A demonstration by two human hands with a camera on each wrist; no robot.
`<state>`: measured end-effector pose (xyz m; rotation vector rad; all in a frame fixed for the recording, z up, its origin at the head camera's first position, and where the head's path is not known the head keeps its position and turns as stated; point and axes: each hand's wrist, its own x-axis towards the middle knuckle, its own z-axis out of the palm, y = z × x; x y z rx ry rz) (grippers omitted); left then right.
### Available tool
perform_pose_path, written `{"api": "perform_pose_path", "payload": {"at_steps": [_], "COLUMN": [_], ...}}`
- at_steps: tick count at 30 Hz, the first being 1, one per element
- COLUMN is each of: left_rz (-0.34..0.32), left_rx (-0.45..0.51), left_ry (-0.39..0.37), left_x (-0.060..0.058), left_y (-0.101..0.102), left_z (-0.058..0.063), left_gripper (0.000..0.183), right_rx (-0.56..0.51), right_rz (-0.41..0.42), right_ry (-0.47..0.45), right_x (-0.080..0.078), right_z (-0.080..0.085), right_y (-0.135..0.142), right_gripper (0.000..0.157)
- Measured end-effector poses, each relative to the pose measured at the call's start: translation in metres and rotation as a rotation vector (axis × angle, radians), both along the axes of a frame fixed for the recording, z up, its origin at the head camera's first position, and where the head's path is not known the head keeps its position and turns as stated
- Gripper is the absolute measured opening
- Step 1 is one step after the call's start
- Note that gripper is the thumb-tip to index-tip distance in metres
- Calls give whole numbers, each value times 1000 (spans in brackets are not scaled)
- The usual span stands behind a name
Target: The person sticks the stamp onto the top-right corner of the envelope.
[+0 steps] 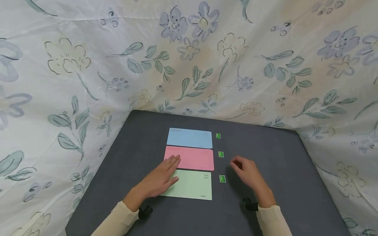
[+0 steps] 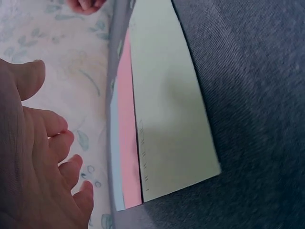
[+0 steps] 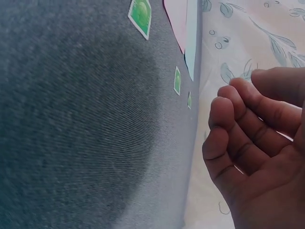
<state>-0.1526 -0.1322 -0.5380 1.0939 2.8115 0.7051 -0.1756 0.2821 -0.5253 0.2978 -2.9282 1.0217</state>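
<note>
In the head view, a blue envelope [image 1: 189, 137], a pink envelope [image 1: 196, 158] and a light-green envelope [image 1: 195, 185] lay in a column on the dark grey tablecloth [image 1: 283, 157], the blue one farthest off. A far stamp [image 1: 218, 135], a middle stamp [image 1: 221, 154] and a near stamp [image 1: 222, 179] sat just beside their right edges, apparently so that each envelope had its own within reach. The stamp box [image 1: 206, 176] printed on the light-green envelope was on that same side, which would explain the placing. The left hand [image 1: 160, 177] was over the left ends of the pink and light-green envelopes, fingers extended, holding nothing; perhaps it was there to leave the right ends uncovered. The right hand [image 1: 249, 173] hung right of the stamps, fingers loosely bent. The count was three envelopes, three stamps and two hands.

In the left wrist view, the left hand was raised clear of the paper, its fingers relaxed and its grasp empty. All three envelopes showed.

In the right wrist view, the right hand was above the cloth, half curled, with nothing between thumb and fingers, probably just poised. Three stamps showed, with parts of two envelopes, pink and blue.
</note>
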Motion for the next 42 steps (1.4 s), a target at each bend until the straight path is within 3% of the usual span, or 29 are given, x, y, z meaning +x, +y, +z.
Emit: {"api": "perform_pose_path", "payload": {"at_steps": [15,27,36,42], "left_rz": [-41,-59,-91,-96], "left_rx": [-34,-66,-117,-105], "left_ry": [-62,-115,-78,-23], "left_x": [22,28,34,31], "left_y": [14,21,25,25], "left_z": [-13,-22,-24,-22], "left_gripper": [73,73,76,77], "right_rx": [8,41,65,87], "right_rz": [27,9,15,21], "right_ry": [-144,-153,-177,-174], "right_x": [15,17,15,6], "right_z": [-25,-32,-28,-24], "right_y": [-2,-10,-23,-25], "right_gripper": [5,8,10,10]}}
